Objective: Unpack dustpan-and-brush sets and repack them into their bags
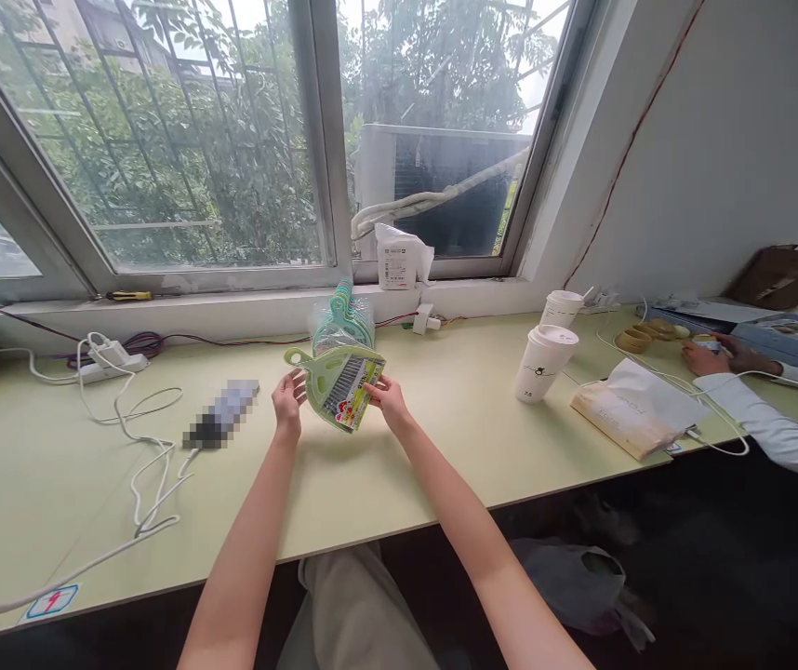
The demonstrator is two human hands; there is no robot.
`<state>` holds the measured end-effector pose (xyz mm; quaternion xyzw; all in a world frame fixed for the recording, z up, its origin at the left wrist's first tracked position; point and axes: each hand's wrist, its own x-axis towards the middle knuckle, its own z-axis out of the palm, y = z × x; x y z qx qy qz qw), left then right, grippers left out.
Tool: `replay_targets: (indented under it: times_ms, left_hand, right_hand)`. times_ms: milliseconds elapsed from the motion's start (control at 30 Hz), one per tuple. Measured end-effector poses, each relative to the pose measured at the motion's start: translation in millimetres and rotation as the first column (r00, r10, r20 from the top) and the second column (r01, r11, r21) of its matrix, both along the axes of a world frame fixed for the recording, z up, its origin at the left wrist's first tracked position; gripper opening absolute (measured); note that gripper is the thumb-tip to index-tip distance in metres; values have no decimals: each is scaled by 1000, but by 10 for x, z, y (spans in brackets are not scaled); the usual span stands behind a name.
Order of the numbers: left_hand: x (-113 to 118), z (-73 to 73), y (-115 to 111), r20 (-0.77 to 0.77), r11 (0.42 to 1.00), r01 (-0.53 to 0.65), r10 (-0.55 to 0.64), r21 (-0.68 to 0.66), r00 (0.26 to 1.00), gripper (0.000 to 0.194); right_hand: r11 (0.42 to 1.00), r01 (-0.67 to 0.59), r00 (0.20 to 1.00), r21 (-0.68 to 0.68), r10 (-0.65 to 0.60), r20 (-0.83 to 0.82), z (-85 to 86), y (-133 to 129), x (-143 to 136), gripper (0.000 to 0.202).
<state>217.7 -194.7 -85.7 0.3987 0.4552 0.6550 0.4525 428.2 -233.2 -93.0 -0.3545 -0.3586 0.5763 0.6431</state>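
A small green dustpan [322,383] with a grey-bristled brush and a colourful label [352,409] is held up above the pale green table [441,447]. At its left edge, my left hand [288,400] grips the dustpan, with its fingers partly behind it. My right hand [386,398] pinches the right edge by the label. Right behind the dustpan, more teal and green dustpans [345,321] lie stacked in clear plastic near the window sill.
Left are a blurred phone [221,416], white cables [154,447] and a power strip [113,368]. Right stand two paper cups [545,363] and a tissue pack [626,409]. Another person's hands [710,358] work at far right near small round items. A white box [399,261] sits on the sill.
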Motion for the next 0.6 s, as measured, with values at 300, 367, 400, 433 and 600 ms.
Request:
replay_targets:
  times_ms: [300, 367, 400, 433, 600]
  left_hand:
    - [-175, 117, -156, -586, 948, -114, 274, 296, 763, 36]
    - [-209, 106, -142, -646, 934, -137, 330, 331, 688, 26]
    - [-221, 107, -139, -662, 930, -125, 337, 347, 670, 23]
    - [-229, 116, -139, -676, 934, -85, 312, 348, 667, 21]
    - [-214, 202, -189, -715, 954, 168, 63, 248, 697, 31]
  right_hand:
    - [985, -171, 959, -12, 169, 228, -51, 18, 257, 52]
    - [981, -193, 945, -11, 189, 265, -48, 1, 266, 53]
    - [979, -202, 940, -7, 196, 278, -41, -11, 270, 53]
    - [978, -209, 936, -1, 201, 288, -31, -23, 276, 52]
    - [981, -192, 938, 11, 180, 296, 9, -61, 331, 49]
